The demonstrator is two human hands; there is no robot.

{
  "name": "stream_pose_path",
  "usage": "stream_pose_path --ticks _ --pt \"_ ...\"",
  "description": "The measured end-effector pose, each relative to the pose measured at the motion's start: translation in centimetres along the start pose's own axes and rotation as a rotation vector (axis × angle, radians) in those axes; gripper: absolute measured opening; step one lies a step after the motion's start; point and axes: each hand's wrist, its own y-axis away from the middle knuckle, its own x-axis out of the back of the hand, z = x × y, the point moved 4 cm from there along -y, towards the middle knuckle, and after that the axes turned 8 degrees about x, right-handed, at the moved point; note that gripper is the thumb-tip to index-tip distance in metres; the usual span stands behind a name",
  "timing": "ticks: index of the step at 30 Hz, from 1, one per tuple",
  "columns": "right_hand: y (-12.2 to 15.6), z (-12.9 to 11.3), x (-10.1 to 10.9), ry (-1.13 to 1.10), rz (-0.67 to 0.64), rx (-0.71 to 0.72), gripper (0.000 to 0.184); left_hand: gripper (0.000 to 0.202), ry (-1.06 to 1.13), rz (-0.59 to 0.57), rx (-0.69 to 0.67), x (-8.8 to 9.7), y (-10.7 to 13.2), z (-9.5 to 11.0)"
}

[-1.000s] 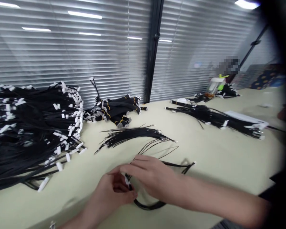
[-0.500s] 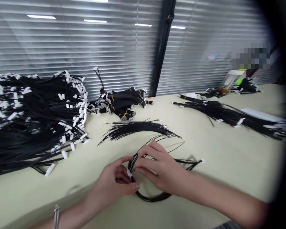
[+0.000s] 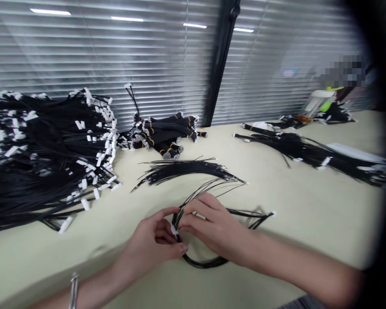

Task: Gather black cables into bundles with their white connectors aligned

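Note:
A white connector with black wires running from it sits in my left hand, its fingers and thumb curled around it. Close by on the right, my right hand pinches thin black wires beside the connector; the exact fingertip contact is partly hidden. From my left hand the wire harness loops below and behind the right hand. Its far end, with another small white connector, lies on the table to the right. Just beyond my hands rests a loose bunch of cut black wires.
A large heap of black cables with white connectors covers the left side. Bundles tied with yellow bands lie by the blinds. More black cables stretch along the right, with a clear container behind. A person is partly visible there.
The view has tilted slightly, so the table items appear a little higher. Both hands keep nearly the same hold, with the right fingers shifted slightly toward the connector.

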Motion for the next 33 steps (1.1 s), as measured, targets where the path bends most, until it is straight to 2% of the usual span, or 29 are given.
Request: stream_pose_path --ticks 5,15,22,33 --pt "0.1 0.0 -0.2 0.002 -0.007 0.018 0.012 0.070 -0.005 -0.004 -0.011 0.0 -0.1 -0.2" --pt "0.2 -0.3 -0.3 0.090 -0.121 0.038 0.017 0.069 -0.027 0.002 0.015 -0.1 0.2 0.2" --pt "-0.1 -1.1 0.4 0.238 -0.039 0.194 0.021 0.067 -0.002 0.006 -0.004 0.0 0.3 0.2" --pt "-0.1 -0.8 0.2 0.208 -0.043 0.183 0.023 0.069 -0.015 0.013 -0.005 0.1 0.1 -0.1"
